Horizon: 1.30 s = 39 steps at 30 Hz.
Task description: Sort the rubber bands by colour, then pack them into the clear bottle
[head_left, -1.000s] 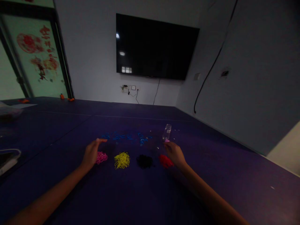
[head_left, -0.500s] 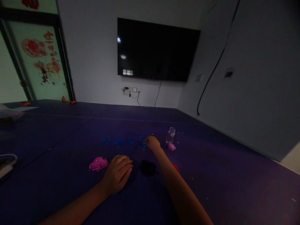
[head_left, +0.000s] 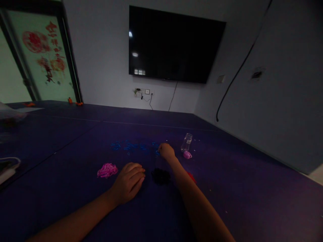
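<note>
My left hand (head_left: 131,181) lies on the dark purple table surface, fingers stretched out and holding nothing. It rests between a pink pile of rubber bands (head_left: 107,170) and a black pile of what look like rubber bands (head_left: 160,176). Farther out, my right hand (head_left: 166,151) is closed in a pinch at the right end of the scattered blue rubber bands (head_left: 131,146); whatever is between its fingertips is too small to make out. Beyond it to the right stands a clear bottle (head_left: 186,143), with a pink cap (head_left: 187,155) in front. My right forearm partly covers a red pile (head_left: 192,177).
A white object with a cable loop (head_left: 7,174) lies at the left edge, with a clear plastic bag (head_left: 10,114) behind it. Small orange objects (head_left: 79,104) sit at the far edge. On the wall hangs a black television (head_left: 174,43).
The camera view has shifted slightly, so the wall and table appear higher. My right hand stays among the blue rubber bands, and my left hand keeps its place on the table.
</note>
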Motion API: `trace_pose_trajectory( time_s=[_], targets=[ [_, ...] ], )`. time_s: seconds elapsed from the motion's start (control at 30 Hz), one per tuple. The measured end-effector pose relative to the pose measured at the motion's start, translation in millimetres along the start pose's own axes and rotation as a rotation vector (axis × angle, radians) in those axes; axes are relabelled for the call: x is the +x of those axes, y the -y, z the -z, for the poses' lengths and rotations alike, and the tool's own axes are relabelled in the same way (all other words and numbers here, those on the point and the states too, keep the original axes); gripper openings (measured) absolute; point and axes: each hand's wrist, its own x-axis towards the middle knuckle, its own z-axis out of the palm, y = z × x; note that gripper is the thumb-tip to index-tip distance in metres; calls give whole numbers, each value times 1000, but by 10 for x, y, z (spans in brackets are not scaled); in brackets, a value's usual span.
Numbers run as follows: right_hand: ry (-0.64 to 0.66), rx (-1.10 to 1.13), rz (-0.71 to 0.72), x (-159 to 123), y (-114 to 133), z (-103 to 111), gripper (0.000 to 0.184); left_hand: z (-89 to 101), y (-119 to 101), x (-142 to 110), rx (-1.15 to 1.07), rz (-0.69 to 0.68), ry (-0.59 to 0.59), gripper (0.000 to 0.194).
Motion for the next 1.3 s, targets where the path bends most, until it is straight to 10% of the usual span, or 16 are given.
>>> trace_pose_trajectory(
  time_s=[0.8,1.3],
  targets=[
    [-7,-117,136,-36,35,-27,23,-12,24,-7,-25,12,27,18],
    [-132,375,47,156,-85,-27,15,-23,31,-9,-27,3,28,18]
  ],
)
